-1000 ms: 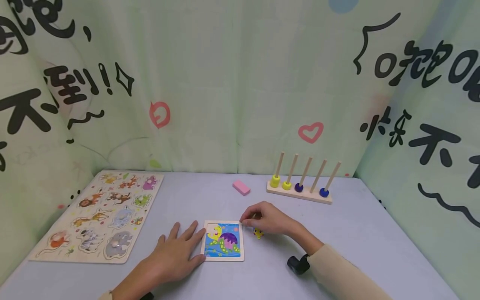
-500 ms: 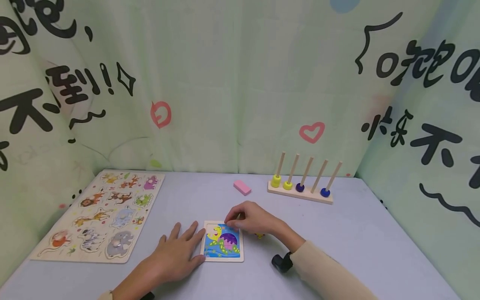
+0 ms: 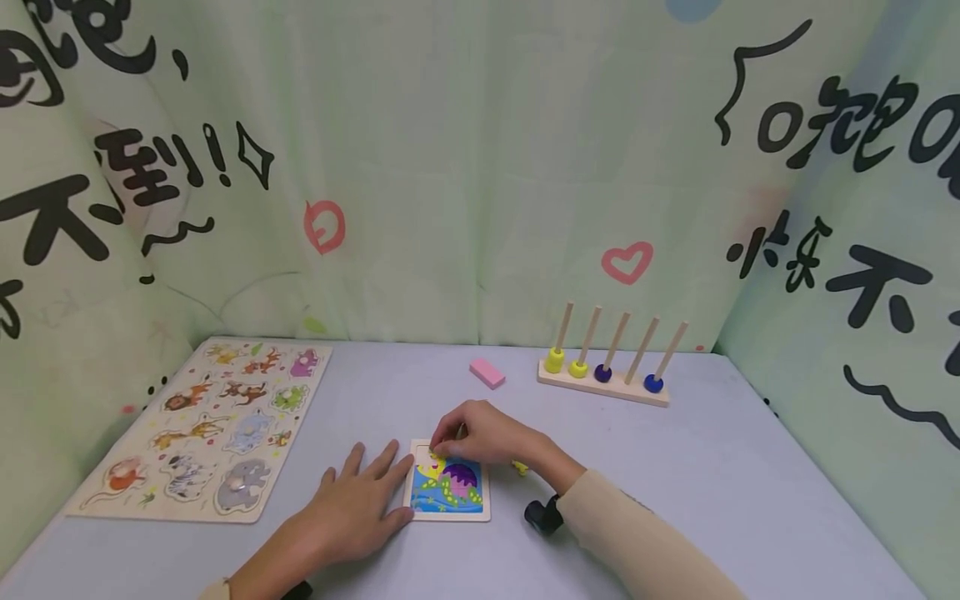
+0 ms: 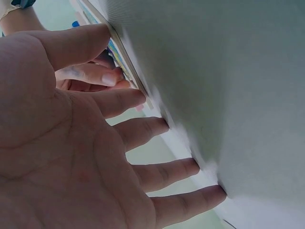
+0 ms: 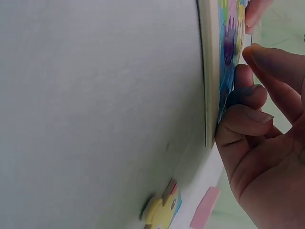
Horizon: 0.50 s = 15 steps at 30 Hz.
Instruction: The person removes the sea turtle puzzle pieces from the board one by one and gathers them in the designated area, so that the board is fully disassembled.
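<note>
A small square wooden puzzle (image 3: 448, 503) lies on the table, showing a yellow dinosaur and a purple egg. My left hand (image 3: 348, 512) rests palm down with fingers spread, its thumb and index fingertips at the puzzle's left edge. Over the upper part reaches my right hand (image 3: 487, 433), thumb and index fingertips close together by the dinosaur's head. In the right wrist view its other fingers (image 5: 248, 117) curl at the puzzle's rim. Whether the right fingertips pinch a piece I cannot tell. A loose yellow piece (image 5: 164, 212) lies right of the puzzle, partly hidden by the right hand in the head view.
A large animal puzzle board (image 3: 180, 512) lies on the left of the table. Behind the hands sits a pink block (image 3: 487, 372). At the back right stands a wooden peg stand (image 3: 603, 387) with yellow and blue beads. Printed curtains (image 3: 420, 167) enclose the table.
My right hand has moved left from the puzzle's upper right corner, across its top, to the dinosaur's head. The left hand has stayed at the left edge.
</note>
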Motion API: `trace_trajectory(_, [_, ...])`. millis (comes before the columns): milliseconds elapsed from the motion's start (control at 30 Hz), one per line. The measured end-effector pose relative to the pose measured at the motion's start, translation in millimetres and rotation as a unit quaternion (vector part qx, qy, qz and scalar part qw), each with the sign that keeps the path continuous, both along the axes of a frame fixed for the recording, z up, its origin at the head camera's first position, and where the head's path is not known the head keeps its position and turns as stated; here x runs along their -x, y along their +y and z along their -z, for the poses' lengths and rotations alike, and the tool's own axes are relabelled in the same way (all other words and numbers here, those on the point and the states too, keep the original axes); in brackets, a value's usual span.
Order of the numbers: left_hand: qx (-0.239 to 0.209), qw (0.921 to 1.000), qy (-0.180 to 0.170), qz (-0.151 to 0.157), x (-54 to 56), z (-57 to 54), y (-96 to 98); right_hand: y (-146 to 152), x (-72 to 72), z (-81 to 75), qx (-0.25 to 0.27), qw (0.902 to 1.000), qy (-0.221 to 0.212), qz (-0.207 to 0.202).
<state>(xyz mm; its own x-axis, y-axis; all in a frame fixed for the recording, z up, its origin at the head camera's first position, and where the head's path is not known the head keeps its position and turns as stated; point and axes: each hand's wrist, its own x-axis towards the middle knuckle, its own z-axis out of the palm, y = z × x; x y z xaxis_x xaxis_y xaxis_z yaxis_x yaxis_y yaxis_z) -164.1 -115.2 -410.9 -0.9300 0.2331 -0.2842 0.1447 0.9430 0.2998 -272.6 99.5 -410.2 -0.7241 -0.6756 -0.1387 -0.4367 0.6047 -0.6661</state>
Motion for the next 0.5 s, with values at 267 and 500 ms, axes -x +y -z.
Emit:
trace_trajectory(267, [0.002, 1.0, 0.006, 0.0, -0.6, 0.0, 0.0, -3.2, 0.7, -0.7, -0.012, 0.9999, 0.002, -0.008])
trace_trajectory(500, [0.001, 1.0, 0.006, 0.0, -0.2, 0.9, -0.4, -3.1, 0.0, -1.2, -0.004, 1.0, -0.002, -0.005])
